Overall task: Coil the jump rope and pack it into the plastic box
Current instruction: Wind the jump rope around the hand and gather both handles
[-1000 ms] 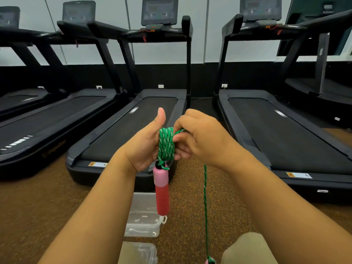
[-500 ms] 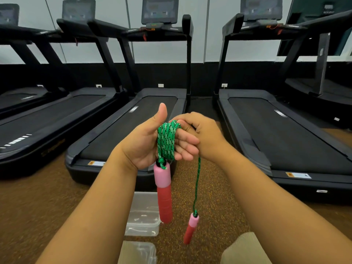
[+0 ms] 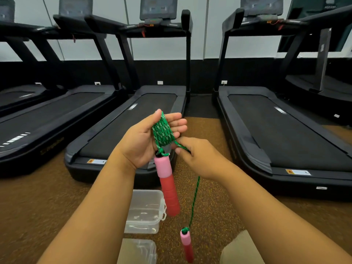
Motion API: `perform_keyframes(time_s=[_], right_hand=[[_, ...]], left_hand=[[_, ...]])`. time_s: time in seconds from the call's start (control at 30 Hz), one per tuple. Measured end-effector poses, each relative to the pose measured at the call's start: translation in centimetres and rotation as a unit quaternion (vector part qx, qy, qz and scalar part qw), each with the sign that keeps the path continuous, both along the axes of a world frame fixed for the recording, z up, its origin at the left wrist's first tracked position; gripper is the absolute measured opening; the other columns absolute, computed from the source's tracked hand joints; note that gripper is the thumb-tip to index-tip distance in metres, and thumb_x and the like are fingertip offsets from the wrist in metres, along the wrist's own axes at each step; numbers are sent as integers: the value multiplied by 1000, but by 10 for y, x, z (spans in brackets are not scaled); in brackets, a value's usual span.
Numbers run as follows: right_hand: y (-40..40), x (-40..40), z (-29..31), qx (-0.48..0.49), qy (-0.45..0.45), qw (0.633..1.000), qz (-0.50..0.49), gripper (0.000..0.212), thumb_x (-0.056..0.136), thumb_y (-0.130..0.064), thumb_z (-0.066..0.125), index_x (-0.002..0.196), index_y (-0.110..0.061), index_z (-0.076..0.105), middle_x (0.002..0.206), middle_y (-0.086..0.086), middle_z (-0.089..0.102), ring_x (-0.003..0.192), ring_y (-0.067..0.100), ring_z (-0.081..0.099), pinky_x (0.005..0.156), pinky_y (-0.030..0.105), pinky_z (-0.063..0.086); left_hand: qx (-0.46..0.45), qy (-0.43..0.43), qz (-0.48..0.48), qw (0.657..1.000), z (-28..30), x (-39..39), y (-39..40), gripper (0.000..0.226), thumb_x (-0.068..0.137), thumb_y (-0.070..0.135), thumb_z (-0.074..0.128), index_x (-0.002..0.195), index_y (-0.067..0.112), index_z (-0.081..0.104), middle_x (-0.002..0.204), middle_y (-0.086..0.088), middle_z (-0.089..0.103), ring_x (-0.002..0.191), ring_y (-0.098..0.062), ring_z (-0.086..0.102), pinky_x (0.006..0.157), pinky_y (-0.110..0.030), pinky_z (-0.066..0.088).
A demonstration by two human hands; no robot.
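The green jump rope (image 3: 162, 132) is wound in several turns around the fingers of my left hand (image 3: 144, 141), palm up. One pink-and-red handle (image 3: 168, 185) hangs below that hand. My right hand (image 3: 198, 159) pinches the rope's free end just right of the coil. From it a short length drops to the second pink-and-red handle (image 3: 186, 244), which dangles above the floor. The clear plastic box (image 3: 144, 212) stands open on the floor below my hands, and its clear lid (image 3: 137, 252) lies nearer me.
Black treadmills stand side by side ahead, the nearest one (image 3: 123, 130) just beyond my hands and another (image 3: 285, 134) to the right. Brown speckled floor (image 3: 38, 197) lies around the box. A beige knee (image 3: 240, 250) shows at the bottom right.
My right hand came off the coil and moved down and to the right, pinching the free end. My left palm has turned up and opened. The second handle has swung lower.
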State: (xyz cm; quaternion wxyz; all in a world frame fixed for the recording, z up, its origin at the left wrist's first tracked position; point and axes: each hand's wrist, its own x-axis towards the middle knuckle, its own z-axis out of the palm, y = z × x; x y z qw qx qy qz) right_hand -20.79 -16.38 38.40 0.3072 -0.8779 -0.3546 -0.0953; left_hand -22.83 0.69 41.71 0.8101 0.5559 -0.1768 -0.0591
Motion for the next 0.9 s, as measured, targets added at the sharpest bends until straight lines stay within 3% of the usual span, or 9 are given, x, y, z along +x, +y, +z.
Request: perform_keyframes(time_s=[0.13,0.23,0.53,0.73,0.9], right_hand=[[-5,-8,-3,-61,-35,997,12,13,97,-27,49,89,-17,54,83,-2,57,75,16,52,68,35,44],[-6,-14,3,-119,-75,990,23,16,97,-30,47,84,-21,48,81,-4,52,75,16,49,68,36,44],[-2,-23,-8,-208,-160,964,41,25,98,-31,41,110,-15,57,98,6,60,90,27,59,72,40,49],[-3,-34,5,-178,-222,956,72,21,94,-33,50,92,-16,62,86,1,62,78,22,59,62,38,51],[-2,-40,27,-168,-252,950,78,21,94,-34,49,93,-18,63,90,-2,63,80,16,58,65,32,51]], left_hand=[[33,32,49,998,-9,4,4,55,101,36,26,127,-3,54,125,-22,63,119,-33,58,97,-34,50],[25,57,48,997,-17,4,4,57,101,39,26,127,-3,54,126,-22,62,119,-31,59,100,-35,48],[-129,80,-39,988,-11,-2,5,70,94,49,29,134,-7,43,135,-28,53,125,-37,53,104,-38,43],[21,103,-19,994,-13,-4,2,73,92,54,28,128,-3,53,128,-24,60,119,-33,58,101,-40,47],[47,129,-38,990,-17,-7,2,74,91,58,30,126,-1,57,120,-21,65,106,-32,63,94,-43,48]])
